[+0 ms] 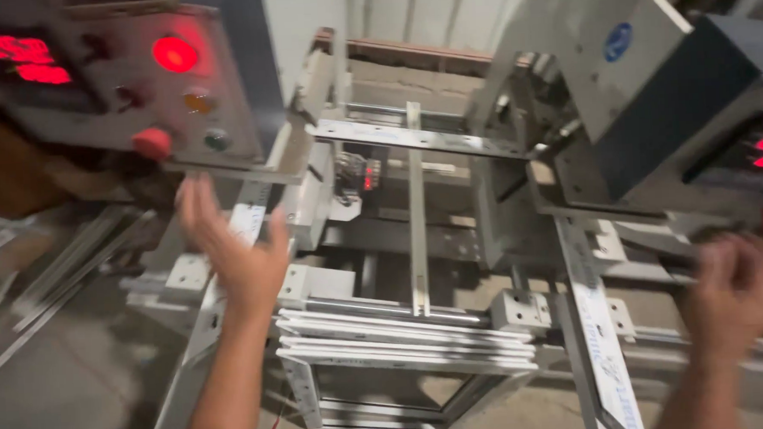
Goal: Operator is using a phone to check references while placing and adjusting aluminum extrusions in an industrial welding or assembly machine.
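**Two hands raised over a frame machine, much of it blurred**

We see the left hand (233, 247) lifted with its fingers spread, its grip released and holding nothing, just in front of a pale upright rail (253, 216) on the machine's left side; whether a fingertip touches the rail we cannot tell. The right hand (739, 286) sits near the right edge, curled into a loose fist and smeared by motion, so we cannot tell whether anything lies inside its grip.

Between the two hands, low in the middle, lies a stack of white profile strips (404, 342), resting flat on the machine bed and apart from both hands. A thin metal bar (416, 213) stands upright behind the stack and meets a crossbar (421, 138) above it.

At upper left a control panel (118, 80) shows a glowing red lamp (175, 54) and a red knob (152, 143); its red display is too blurred for us to make out. At upper right a grey housing (641, 66) is cut off by the edge. A white strip (599, 316) runs down toward the bottom edge, where it is cropped. More strips (66, 262) lie on the floor at left, indistinct.
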